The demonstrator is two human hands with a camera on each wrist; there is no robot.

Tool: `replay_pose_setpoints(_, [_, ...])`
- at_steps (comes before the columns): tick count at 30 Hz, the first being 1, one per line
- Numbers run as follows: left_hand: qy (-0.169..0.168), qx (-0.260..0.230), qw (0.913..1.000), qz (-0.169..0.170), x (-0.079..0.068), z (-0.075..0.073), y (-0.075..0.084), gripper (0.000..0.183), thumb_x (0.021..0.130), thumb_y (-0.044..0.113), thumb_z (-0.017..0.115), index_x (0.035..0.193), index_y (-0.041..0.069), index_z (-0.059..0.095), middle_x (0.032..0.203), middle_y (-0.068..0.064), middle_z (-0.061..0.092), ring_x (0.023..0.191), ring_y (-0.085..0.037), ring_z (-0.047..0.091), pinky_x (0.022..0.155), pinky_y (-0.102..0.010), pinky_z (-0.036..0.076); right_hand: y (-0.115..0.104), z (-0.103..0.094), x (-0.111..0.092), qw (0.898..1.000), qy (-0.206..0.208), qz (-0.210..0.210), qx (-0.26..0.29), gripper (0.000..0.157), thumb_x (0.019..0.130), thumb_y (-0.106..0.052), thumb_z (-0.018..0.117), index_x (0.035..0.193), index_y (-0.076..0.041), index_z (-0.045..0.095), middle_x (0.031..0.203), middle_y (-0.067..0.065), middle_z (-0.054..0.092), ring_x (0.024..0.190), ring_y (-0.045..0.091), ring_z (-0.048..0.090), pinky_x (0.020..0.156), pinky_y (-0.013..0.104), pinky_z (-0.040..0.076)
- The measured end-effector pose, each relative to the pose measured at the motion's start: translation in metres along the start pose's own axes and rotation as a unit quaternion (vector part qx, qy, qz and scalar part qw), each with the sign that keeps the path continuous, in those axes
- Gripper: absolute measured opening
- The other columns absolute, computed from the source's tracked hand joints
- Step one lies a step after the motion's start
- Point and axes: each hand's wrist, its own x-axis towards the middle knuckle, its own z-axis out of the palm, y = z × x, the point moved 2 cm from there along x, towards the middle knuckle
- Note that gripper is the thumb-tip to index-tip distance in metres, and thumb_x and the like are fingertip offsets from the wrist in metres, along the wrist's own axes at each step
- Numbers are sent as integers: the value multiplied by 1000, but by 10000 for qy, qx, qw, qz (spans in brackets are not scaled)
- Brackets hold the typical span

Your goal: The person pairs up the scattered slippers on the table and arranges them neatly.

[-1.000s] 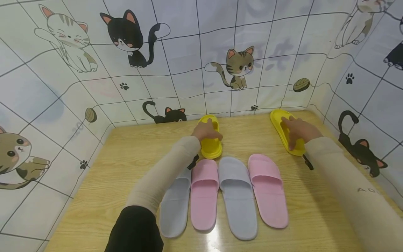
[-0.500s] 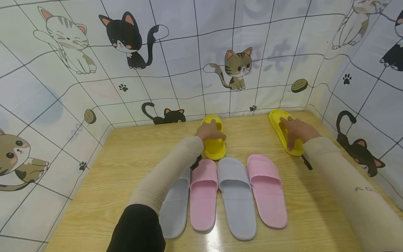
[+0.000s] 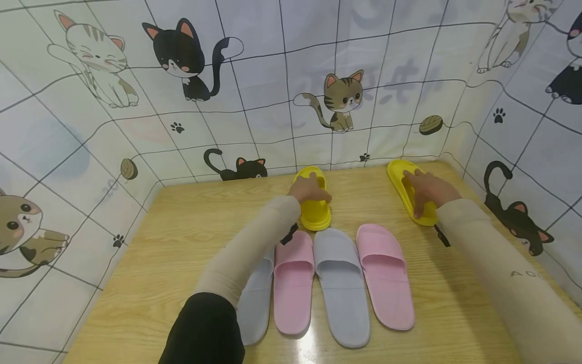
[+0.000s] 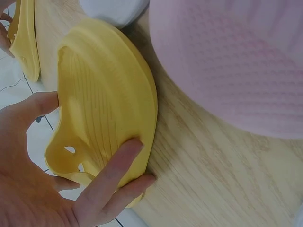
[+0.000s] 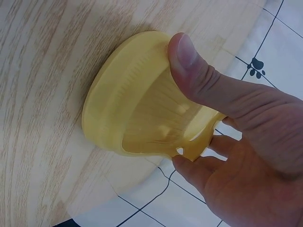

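Head view: left hand (image 3: 310,191) grips left yellow slipper (image 3: 314,217), nearly straight on wood-grain surface (image 3: 191,222) near patterned wall (image 3: 273,86); right hand (image 3: 431,189) grips right yellow slipper (image 3: 400,176), slanted, well apart from the other. Left wrist: plain yellow body, ridged insole, rounded rim, small holes; digits on both edges. Right wrist: smooth thick rim, small hole; thumb on rim, fingers (image 5: 191,171) at holed edge

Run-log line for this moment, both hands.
left hand: grips left yellow slipper | right hand: grips right yellow slipper | grey slippers, pink slippers: alternating in one row
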Motion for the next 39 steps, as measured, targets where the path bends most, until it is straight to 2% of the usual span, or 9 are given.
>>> replay_pose_setpoints(9, [52,28,10000,7,2,5,9,102,88,51,72,166,17,16,161,-20,38,144,-36,43,119,-52,43,1,2,5,10000,15,47,51,135,64,-10,96,164,-3,6,165,38,-1,148,65,1,111,82,18])
replay_pose_setpoints(14, [82,134,9998,-89,3,6,14,102,88,51,72,166,15,17,160,-21,38,143,-35,45,116,-50,46,2,3,5,9999,35,96,107,137,63,-11,97,165,-4,6,165,38,-2,148,64,2,110,82,21])
replay_pose_setpoints(21, [17,115,9999,-127,-2,5,18,104,87,50,74,166,15,16,160,-22,37,142,-36,45,117,-49,46,1,4,2,9999,26,75,134,136,65,-10,96,165,-3,4,165,38,-4,148,64,2,110,82,21])
replay_pose_setpoints(26, [-274,25,9994,-206,-7,5,21,117,83,51,80,167,17,5,161,-23,35,142,-37,44,120,-50,42,-1,2,-3,9999,60,79,119,133,67,-8,95,165,-4,4,165,37,-4,148,65,2,110,82,21])
replay_pose_setpoints(30, [-583,139,9978,-275,-11,4,22,128,79,55,83,167,20,-4,162,-24,35,144,-37,43,121,-50,41,0,2,-4,9999,83,80,105,132,68,-7,94,165,-3,5,166,37,-4,148,65,0,110,82,20])
replay_pose_setpoints(35, [-867,377,9946,-436,-11,2,24,133,77,58,84,167,23,-8,169,-20,26,150,-33,38,121,-48,41,-1,2,-3,9999,51,66,142,133,67,-8,94,165,-3,4,166,37,-4,148,65,-1,111,82,18])
replay_pose_setpoints(39, [-1051,336,9924,-547,-10,2,25,134,78,56,84,166,23,-11,171,-18,21,153,-31,34,120,-49,42,-2,3,-2,9999,53,53,96,134,66,-9,96,165,-3,5,165,38,-4,149,64,0,112,82,17])
